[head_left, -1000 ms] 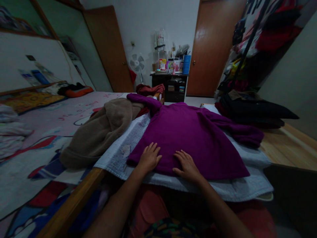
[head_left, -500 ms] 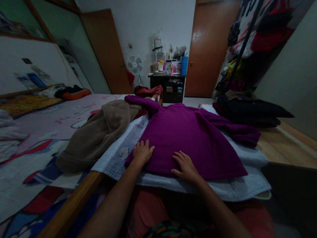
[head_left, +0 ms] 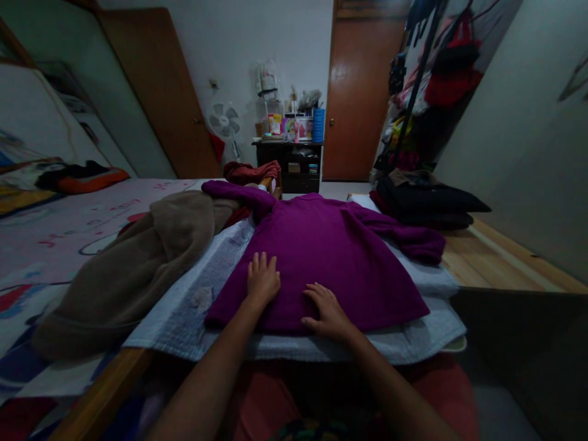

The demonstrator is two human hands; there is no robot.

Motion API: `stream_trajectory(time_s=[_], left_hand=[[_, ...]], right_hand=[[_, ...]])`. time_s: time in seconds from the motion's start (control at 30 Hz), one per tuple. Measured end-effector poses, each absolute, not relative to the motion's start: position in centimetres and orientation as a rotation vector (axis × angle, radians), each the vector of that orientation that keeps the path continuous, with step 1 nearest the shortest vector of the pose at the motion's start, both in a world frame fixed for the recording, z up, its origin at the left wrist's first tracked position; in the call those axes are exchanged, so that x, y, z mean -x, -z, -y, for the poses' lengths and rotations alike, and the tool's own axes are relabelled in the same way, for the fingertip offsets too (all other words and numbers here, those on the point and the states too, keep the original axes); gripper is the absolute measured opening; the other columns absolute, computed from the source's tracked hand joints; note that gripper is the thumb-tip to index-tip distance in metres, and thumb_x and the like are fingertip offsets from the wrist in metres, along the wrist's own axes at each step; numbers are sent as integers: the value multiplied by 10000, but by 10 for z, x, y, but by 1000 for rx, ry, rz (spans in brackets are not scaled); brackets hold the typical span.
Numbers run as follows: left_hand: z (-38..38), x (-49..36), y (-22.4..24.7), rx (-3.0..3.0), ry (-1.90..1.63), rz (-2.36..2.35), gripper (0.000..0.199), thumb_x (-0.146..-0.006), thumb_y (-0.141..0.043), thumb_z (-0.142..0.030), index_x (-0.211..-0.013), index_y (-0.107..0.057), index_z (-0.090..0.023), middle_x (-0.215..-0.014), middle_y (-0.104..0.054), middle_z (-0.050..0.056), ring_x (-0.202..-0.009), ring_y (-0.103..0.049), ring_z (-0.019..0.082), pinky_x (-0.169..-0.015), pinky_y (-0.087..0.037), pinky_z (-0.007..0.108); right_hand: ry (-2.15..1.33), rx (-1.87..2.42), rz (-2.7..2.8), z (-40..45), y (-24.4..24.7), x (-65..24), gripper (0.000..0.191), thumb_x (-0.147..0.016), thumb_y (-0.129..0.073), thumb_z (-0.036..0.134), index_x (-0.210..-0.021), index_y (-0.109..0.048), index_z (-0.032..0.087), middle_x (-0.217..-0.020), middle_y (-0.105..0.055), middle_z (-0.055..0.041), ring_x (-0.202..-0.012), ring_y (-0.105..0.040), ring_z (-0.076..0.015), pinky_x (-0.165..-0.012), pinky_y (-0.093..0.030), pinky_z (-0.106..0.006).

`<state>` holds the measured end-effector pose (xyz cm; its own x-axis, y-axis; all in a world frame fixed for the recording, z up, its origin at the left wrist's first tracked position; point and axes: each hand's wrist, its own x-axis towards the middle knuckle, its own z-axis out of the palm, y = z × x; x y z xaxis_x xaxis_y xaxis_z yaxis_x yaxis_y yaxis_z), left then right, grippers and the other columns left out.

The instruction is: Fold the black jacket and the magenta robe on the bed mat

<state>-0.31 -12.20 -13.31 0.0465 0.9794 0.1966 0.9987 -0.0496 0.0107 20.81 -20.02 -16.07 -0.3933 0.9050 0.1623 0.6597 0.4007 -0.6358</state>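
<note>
- Looking from the head camera, the only view: a person is sitting at the edge of a low padded surface, and both bare forearms are reaching forward over it.
- A purple sweater (head_left: pixel 331 257) is lying flat on a white quilted cloth (head_left: pixel 184 312), front side down or up I cannot tell, with its hem toward the person and its sleeves going out to both sides.
- The left hand (head_left: pixel 263 278) is resting palm down on the left part of the sweater, near its side edge; the fingers are straight and held close together, pointing away from the person, and they are gripping nothing.
- The right hand (head_left: pixel 327 309) is lying flat on the lower hem of the sweater, fingers a little spread and pointing to the left, also holding nothing.
- The two hands are near each other but are not touching.
- A brown blanket (head_left: pixel 133 269) is lying bunched just beside the cloth on the left, partly over its edge.
- A stack of dark folded clothes (head_left: pixel 427 202) is sitting on the wooden platform (head_left: pixel 496 263) behind the right sleeve.
- Far behind, a small fan (head_left: pixel 224 119) is standing near a dark cabinet (head_left: pixel 294 162) between two brown doors.
</note>
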Motion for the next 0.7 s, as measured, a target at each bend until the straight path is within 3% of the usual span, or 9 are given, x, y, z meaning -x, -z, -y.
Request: stream_trajectory(time_s=[0.1, 0.2, 0.37, 0.5, 0.6, 0.7], left_hand=[[131, -36, 142, 2464, 344, 1856, 465, -935, -387, -260, -1388, -460, -186, -1524, -363, 88, -1438, -229, 251, -1147, -240, 421], [139, -56, 158, 2657, 348, 1754, 472, -953, -392, -374, -1395, -452, -218, -1526, -363, 68, -1435, -240, 255, -1144, -256, 432], [147, -56, 172, 2678, 312, 1739, 559, -946, -382, -500, -1450, -373, -260, -1541, -332, 66, -1433, -235, 296, -1142, -241, 469], [148, -55, 167, 2677, 291, 1738, 558, -943, -395, -490, -1447, -384, -251, -1543, -328, 73, -1432, -234, 307, -1145, -232, 474], [150, -62, 162, 2661, 268, 1790, 549, -932, -441, -440, -1435, -408, -224, -1526, -355, 105, -1421, -249, 343, -1131, -251, 504], [153, -75, 159, 2691, 296, 1782, 474, -934, -421, -263, -1401, -455, -185, -1518, -362, 129, -1424, -254, 319, -1130, -268, 479]], right_hand=[[-651, 1306, 1943, 194, 168, -215, 542, -777, -500, 203, -1318, -505, 186, -1439, -451, -107, -1343, -383, -205, -1113, -315, -402], [-533, 1419, 1887, 192, 172, -228, 536, -790, -411, 138, -1316, -509, 178, -1424, -473, -107, -1346, -385, -195, -1121, -302, -415], [-320, 1798, 2087, 201, 168, -254, 549, -894, -457, 328, -1411, -431, 146, -1504, -375, -132, -1412, -278, -267, -1150, -192, -483], [-192, 2011, 2119, 206, 160, -267, 599, -895, -480, 504, -1423, -438, 223, -1536, -319, -122, -1427, -225, -323, -1133, -162, -521], [-140, 2080, 2088, 204, 157, -273, 607, -896, -477, 526, -1417, -451, 216, -1531, -322, -142, -1422, -231, -338, -1132, -159, -513], [-121, 2057, 2096, 201, 156, -278, 592, -912, -459, 486, -1412, -452, 169, -1530, -320, -149, -1428, -227, -312, -1139, -188, -461]])
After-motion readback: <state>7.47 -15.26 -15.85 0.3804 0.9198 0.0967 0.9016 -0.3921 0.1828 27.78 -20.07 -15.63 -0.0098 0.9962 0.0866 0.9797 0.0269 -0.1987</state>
